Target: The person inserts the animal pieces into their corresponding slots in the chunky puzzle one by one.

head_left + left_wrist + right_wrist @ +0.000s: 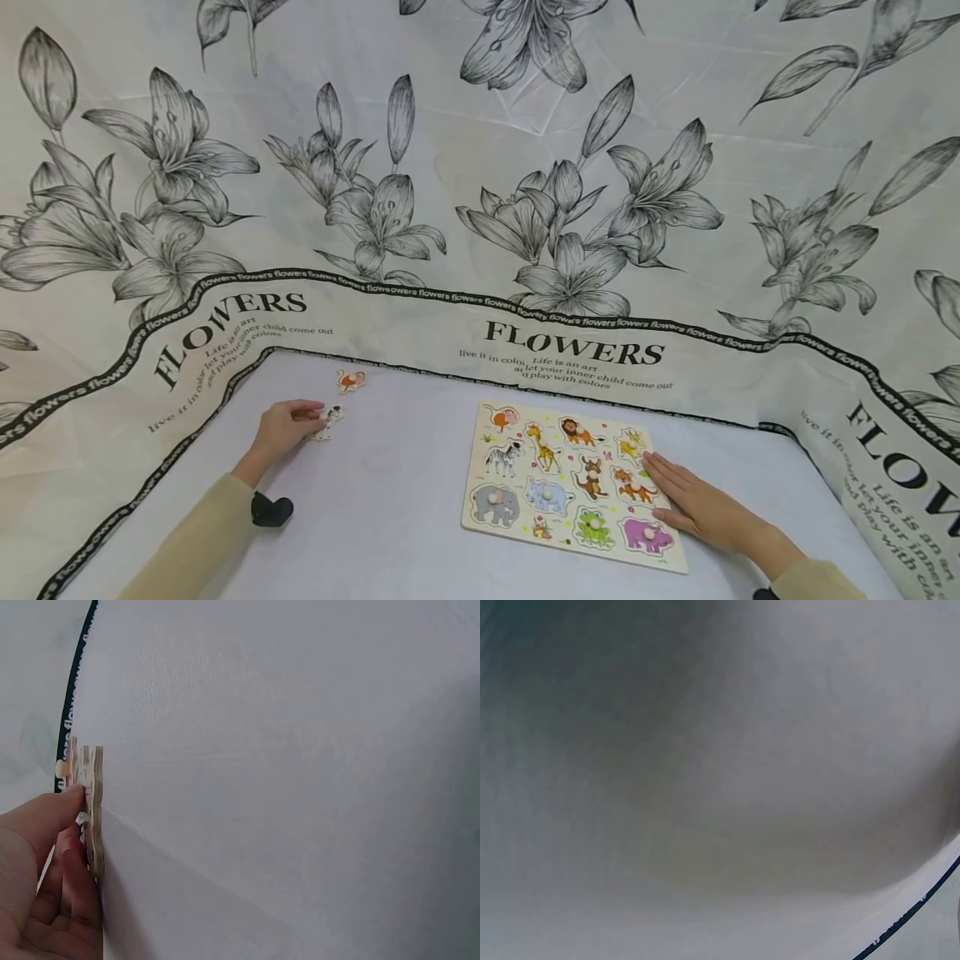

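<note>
In the head view, my left hand (pixel 285 429) pinches a small white puzzle piece with black markings (pixel 328 422), which looks like a zebra, over the left of the table. Seen edge-on in the left wrist view, the wooden piece (pixel 97 817) sits at the thumb and fingers (pixel 52 814). A red-brown monkey piece (pixel 351 381) lies just beyond that hand. To the right, a wooden animal puzzle board (pixel 517 532) lies flat. My right hand (pixel 697 508) rests with extended fingers on its right edge. The right wrist view shows mostly blurred pale surface.
Several animals show on the board, among them an elephant (pixel 495 506), a frog (pixel 594 527) and a purple hippo (pixel 648 536) with knobs. A white cloth (pixel 360 517) covers the table, and a flower-printed curtain (pixel 450 250) rises behind and at the sides.
</note>
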{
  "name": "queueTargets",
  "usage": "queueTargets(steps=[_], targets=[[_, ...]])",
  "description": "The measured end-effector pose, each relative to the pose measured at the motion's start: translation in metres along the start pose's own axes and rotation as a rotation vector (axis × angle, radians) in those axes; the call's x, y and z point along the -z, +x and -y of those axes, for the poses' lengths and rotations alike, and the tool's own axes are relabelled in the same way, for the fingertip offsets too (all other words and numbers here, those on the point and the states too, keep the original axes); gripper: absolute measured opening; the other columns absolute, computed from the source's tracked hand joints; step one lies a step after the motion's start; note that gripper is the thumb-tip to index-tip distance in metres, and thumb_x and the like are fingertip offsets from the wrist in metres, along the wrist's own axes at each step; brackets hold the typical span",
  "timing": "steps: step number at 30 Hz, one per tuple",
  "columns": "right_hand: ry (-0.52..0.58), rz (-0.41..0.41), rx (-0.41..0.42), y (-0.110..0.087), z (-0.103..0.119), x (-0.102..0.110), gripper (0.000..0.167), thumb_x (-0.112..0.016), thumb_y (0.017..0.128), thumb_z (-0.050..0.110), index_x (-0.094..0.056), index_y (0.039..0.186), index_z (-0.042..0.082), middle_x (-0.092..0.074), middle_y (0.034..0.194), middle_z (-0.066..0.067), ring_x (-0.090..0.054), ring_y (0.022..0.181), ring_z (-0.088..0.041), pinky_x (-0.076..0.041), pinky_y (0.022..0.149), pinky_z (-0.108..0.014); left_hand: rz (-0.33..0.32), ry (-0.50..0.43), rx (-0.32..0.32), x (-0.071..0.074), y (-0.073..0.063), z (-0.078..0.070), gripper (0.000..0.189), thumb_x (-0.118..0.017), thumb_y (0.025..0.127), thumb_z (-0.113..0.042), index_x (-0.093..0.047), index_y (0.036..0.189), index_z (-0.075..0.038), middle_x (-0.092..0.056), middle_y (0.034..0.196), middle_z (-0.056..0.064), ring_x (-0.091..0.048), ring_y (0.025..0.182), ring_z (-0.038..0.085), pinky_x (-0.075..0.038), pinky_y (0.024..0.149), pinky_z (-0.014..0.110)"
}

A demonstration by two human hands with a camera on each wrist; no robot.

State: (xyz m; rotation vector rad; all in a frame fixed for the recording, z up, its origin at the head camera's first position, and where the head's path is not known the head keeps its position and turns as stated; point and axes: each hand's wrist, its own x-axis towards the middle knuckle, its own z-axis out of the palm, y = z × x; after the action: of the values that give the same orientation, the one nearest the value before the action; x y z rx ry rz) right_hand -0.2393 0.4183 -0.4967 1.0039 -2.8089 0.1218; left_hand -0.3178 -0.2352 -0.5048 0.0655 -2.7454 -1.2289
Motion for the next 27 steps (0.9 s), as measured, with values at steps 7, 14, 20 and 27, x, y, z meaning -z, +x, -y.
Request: queueTargets(steps=[7, 14, 20, 27], targets=[[-0.006, 0.002, -0.015, -0.0024, 0.0004, 0.0016, 0.066, -0.057, 0.095, 0.037, -0.036, 0.146, 0.0, -0.041, 0.146, -0.025, 0.013, 0.138, 0.017, 0.008, 0.106, -0.001, -0.017, 0.022, -0.014, -0.0036, 0.002, -0.0005, 0.031, -0.075, 0.081, -0.015, -0.069, 0.106, 0.003, -0.072, 0.093, 0.016, -0.067, 0.081, 0.022, -0.05, 0.071, 0.029], [0.017, -0.007, -0.007, 0.0001, 0.0061, 0.0043, 0.065, -0.057, 0.095, 0.035, -0.037, 0.145, -0.001, -0.042, 0.145, -0.025, 0.011, 0.138, 0.017, 0.007, 0.106, 0.0, -0.059, 0.056, -0.01, -0.0032, -0.0017, -0.004, 0.028, -0.075, 0.081, -0.016, -0.07, 0.101, 0.002, -0.072, 0.088, 0.014, -0.065, 0.076, 0.019, -0.046, 0.068, 0.028], [0.018, -0.016, -0.008, 0.0003, 0.0063, 0.0039, 0.064, -0.057, 0.095, 0.034, -0.037, 0.145, -0.002, -0.041, 0.146, -0.025, 0.01, 0.139, 0.016, 0.007, 0.107, -0.001, -0.056, 0.048, -0.011, -0.0035, -0.0016, -0.0026, 0.028, -0.075, 0.081, -0.016, -0.07, 0.102, 0.002, -0.073, 0.091, 0.016, -0.064, 0.076, 0.018, -0.046, 0.067, 0.026], [0.035, -0.012, -0.008, 0.0005, 0.0075, 0.0021, 0.064, -0.057, 0.096, 0.034, -0.037, 0.144, -0.003, -0.041, 0.145, -0.026, 0.01, 0.139, 0.017, 0.007, 0.107, -0.001, -0.037, 0.05, -0.002, -0.0022, -0.0011, 0.0017, 0.029, -0.076, 0.081, -0.018, -0.071, 0.103, 0.0, -0.073, 0.094, 0.016, -0.066, 0.08, 0.02, -0.049, 0.069, 0.028]])
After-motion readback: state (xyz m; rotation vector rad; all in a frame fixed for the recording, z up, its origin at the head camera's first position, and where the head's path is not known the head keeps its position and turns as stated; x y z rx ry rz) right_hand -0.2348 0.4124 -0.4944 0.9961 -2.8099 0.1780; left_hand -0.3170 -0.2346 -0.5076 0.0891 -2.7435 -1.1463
